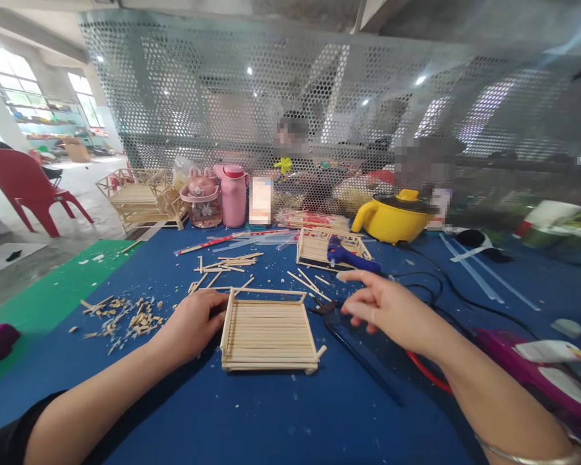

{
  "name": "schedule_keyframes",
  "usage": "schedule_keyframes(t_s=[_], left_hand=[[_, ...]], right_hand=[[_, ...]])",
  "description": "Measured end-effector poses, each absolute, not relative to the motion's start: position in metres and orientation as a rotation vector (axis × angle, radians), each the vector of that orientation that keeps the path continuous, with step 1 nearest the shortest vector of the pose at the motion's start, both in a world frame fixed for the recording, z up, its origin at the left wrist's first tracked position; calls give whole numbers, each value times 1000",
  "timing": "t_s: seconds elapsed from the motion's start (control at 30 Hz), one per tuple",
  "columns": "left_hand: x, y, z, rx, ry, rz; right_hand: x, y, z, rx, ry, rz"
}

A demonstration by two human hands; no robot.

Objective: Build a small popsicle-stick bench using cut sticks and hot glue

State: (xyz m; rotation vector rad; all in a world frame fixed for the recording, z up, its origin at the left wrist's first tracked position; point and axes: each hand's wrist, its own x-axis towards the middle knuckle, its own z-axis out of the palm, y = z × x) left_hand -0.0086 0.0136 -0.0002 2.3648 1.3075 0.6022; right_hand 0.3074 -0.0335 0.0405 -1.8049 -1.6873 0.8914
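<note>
A small tray made of pale wooden sticks [270,329] lies on the blue table in front of me. Its base is a row of parallel sticks, with a raised edge round it. My left hand [198,323] is closed at the tray's left side, its fingertips partly hidden behind the corner. My right hand [385,307] hovers right of the tray with nothing in it, index finger stretched out and the others loosely bent. Below it lie pliers [358,358] with a long dark handle. Just beyond the index finger, a blue glue gun [351,255] rests on a second stick tray [312,248].
Loose sticks [232,263] and cut stubs [145,316] lie to the left. Along the back stand a stick-built model [142,200], a pink flask [233,197], a phone [260,201] and a yellow pot [394,219]. Black cables [465,294] and a purple tool [537,374] lie right.
</note>
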Motion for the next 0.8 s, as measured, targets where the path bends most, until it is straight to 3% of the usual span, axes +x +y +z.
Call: schedule_keyframes(t_s=[0.1, 0.17, 0.5, 0.7, 0.8], left_hand=[[-14, 15, 1, 2310, 1325, 549], [-18, 17, 4, 2301, 1354, 555], [-34, 30, 5, 2240, 1520, 728], [-32, 28, 4, 2233, 1501, 825], [-31, 27, 4, 2215, 1479, 860]], right_hand=[[322, -17, 38, -1956, -1831, 351], [319, -8, 34, -2003, -1959, 201], [279, 37, 38, -2248, -2283, 225], [276, 3, 57, -2174, -2257, 134], [282, -22, 57, -2097, -2137, 257]])
